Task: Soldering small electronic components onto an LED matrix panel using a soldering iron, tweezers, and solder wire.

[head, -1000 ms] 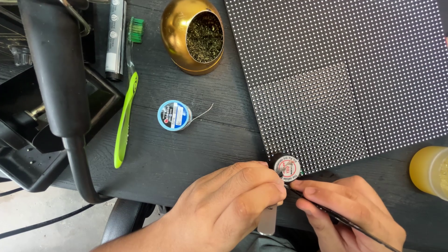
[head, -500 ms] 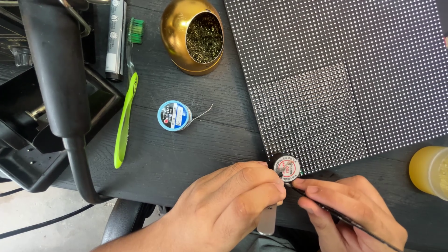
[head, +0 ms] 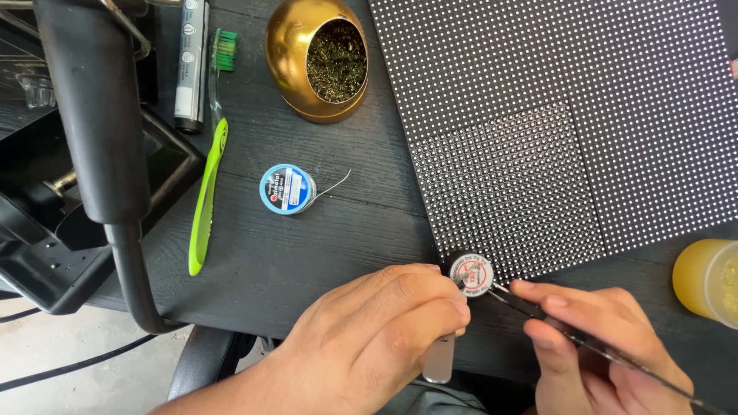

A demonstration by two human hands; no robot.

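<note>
My left hand [head: 377,334] rests on the front edge of the black table, fingers curled around a small round tin [head: 471,273] with a red and white lid. A flat grey metal handle [head: 439,359] sticks out under this hand. My right hand [head: 603,342] pinches a thin black tool [head: 615,355], its tip touching the tin's right side. Both hands sit just below the corner of a large black panel [head: 569,115] covered in a grid of white dots.
A gold bowl of brass wool [head: 321,58] stands at the back. A blue solder spool [head: 287,189], a green toothbrush [head: 207,184] and a grey pen [head: 188,61] lie to the left. A black stand with a thick arm [head: 100,131] fills the left side. A yellow jar [head: 707,280] sits at far right.
</note>
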